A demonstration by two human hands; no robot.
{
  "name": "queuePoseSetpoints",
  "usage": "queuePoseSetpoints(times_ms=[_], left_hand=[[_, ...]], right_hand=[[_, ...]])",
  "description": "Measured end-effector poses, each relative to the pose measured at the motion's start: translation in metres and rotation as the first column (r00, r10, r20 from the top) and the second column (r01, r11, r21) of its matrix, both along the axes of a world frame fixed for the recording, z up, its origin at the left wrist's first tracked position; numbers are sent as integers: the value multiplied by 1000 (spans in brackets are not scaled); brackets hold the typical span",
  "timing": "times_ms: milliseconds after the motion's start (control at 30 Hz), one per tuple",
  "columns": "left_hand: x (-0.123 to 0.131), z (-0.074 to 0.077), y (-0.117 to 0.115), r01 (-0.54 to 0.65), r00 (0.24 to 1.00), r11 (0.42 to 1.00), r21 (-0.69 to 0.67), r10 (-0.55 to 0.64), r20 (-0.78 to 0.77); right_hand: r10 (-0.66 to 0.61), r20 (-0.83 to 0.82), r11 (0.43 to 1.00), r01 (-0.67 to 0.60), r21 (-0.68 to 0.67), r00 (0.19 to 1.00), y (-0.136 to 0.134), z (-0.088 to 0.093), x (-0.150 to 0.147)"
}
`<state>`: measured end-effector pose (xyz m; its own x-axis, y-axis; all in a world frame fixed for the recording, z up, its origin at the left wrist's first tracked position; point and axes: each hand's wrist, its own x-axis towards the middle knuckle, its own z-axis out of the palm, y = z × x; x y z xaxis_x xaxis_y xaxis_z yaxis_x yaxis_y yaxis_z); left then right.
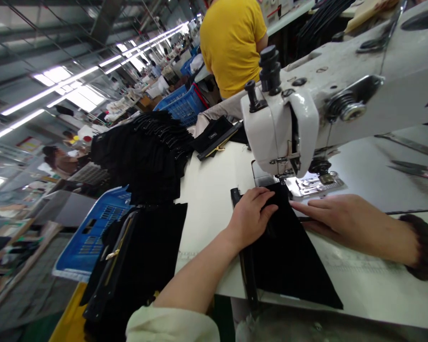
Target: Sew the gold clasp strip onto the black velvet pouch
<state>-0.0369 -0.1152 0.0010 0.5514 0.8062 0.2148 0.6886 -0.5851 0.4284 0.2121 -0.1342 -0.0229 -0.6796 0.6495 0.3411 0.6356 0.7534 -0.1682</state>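
Observation:
A black fabric piece (288,261) lies on the white sewing table (210,199), its far end under the presser foot of a white sewing machine (299,123). My left hand (251,216) presses flat on the fabric's left edge, beside a black strip along that edge. My right hand (338,218) rests flat on the table at the fabric's right side, fingertips touching the cloth near the needle plate (316,184). A dark bead bracelet (423,251) circles my right wrist.
A heap of black fabric pieces (146,152) lies at the table's left end, with more hanging below. Blue crates (92,232) stand on the floor to the left. Scissors (417,168) lie at the right. A person in a yellow shirt (231,38) sits ahead.

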Motion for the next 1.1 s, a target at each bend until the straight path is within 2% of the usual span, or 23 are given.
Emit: queuePoseSetpoints(times_ms=[233,433,500,633,800,967,1100], left_hand=[[-2,0,1,13,999,1000,3,-13,34],[-2,0,1,20,1000,1000,-11,-20,3],[-1,2,0,30,999,1000,-9,-30,-19],[0,4,0,81,993,996,23,-78,-92],[-1,0,1,211,958,972,100,-185,-218],[0,0,2,330,904,940,86,-288,-316],[0,3,3,350,881,934,71,-303,-363]], right_hand=[[-20,-39,971,29,238,999,-7,7,-11],[89,-79,936,-57,347,993,-10,15,-15],[128,-74,930,-94,355,989,-13,11,-17],[103,27,941,-106,321,994,-16,6,-20],[120,123,940,-153,306,985,-18,12,-19],[140,159,927,-186,325,977,-21,15,-18],[168,171,916,-218,336,971,-22,18,-19]])
